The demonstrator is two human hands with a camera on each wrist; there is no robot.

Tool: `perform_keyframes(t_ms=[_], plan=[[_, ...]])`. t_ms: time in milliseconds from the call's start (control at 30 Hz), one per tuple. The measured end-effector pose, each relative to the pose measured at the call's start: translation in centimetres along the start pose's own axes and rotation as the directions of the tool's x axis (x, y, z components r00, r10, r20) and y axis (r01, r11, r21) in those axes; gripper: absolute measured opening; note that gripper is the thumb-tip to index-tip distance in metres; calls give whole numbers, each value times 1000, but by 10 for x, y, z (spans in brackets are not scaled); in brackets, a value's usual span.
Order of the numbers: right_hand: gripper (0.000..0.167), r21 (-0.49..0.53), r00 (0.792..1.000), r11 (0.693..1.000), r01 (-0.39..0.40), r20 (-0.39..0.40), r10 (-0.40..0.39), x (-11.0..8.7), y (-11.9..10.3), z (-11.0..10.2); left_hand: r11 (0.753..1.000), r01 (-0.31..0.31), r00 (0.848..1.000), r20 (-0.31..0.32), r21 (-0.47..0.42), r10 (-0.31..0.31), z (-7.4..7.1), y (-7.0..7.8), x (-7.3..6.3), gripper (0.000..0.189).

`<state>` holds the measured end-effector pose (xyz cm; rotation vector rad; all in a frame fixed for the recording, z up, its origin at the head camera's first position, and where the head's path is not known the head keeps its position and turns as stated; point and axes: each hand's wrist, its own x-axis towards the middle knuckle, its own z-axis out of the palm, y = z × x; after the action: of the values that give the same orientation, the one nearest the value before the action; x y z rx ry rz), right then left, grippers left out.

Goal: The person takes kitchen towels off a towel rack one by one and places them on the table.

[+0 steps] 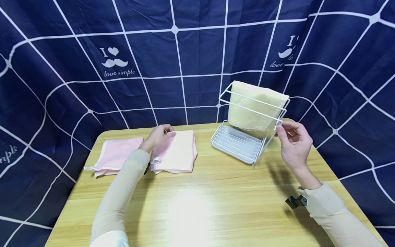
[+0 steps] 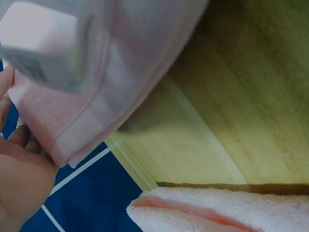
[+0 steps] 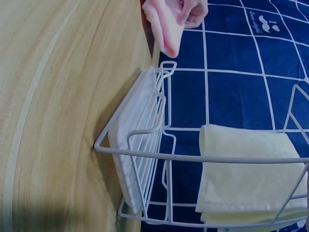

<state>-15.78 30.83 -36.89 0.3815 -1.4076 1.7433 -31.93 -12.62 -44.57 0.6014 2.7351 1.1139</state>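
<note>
My left hand (image 1: 158, 134) pinches the far edge of a folded pink towel (image 1: 177, 152) on the wooden table (image 1: 216, 199) and lifts that edge slightly. The left wrist view shows this pink towel (image 2: 96, 87) raised off the wood beside my fingers (image 2: 14, 159). In the right wrist view the left hand (image 3: 193, 12) holds the towel's corner (image 3: 164, 24). A second pink towel (image 1: 118, 156) lies flat to the left. My right hand (image 1: 293, 140) hovers with loosely curved fingers at the right corner of a white wire rack (image 1: 237, 144), which holds a yellow towel (image 1: 254, 106).
A dark blue curtain with white lines (image 1: 185, 68) hangs close behind the table and around its sides. The rack (image 3: 145, 130) stands near the table's far right edge, with the yellow towel (image 3: 246, 174) draped over its upper bars. Bare wood lies in front of me.
</note>
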Motion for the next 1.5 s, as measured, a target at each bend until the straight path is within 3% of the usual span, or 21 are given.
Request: perform_keyframes(t_ms=[200, 400, 633, 900, 1067, 1233, 1400, 1500], plan=[[16, -8, 1000, 1000, -1, -1, 1, -1, 1, -1, 1000, 19, 1000, -3, 13, -19, -2, 1, 0, 13], [16, 6, 1000, 1000, -2, -8, 2, 0, 1, -2, 999, -32, 999, -38, 26, 33, -6, 11, 8, 15], [16, 2, 1000, 1000, -5, -7, 5, 0, 0, -2, 988, -153, 983, -97, 37, 156, -14, 45, 18, 18], [15, 5, 1000, 1000, -5, -11, 5, 0, -1, -1, 973, -232, 960, -162, -4, 229, -24, 89, 26, 20], [16, -2, 1000, 1000, -6, -14, 6, 0, -1, -2, 953, -302, 938, -190, -35, 291, -27, 118, 30, 21], [15, -1, 1000, 1000, 0, -15, 0, 1, -1, -1, 914, -400, 899, -219, -64, 378, -27, 151, 35, 20], [16, -4, 1000, 1000, -1, -14, 1, 1, -2, 0, 878, -475, 866, -214, -61, 453, -26, 184, 37, 20], [16, -4, 1000, 1000, -3, -17, 3, -1, -2, 1, 864, -500, 853, -207, -62, 479, -26, 200, 37, 20]])
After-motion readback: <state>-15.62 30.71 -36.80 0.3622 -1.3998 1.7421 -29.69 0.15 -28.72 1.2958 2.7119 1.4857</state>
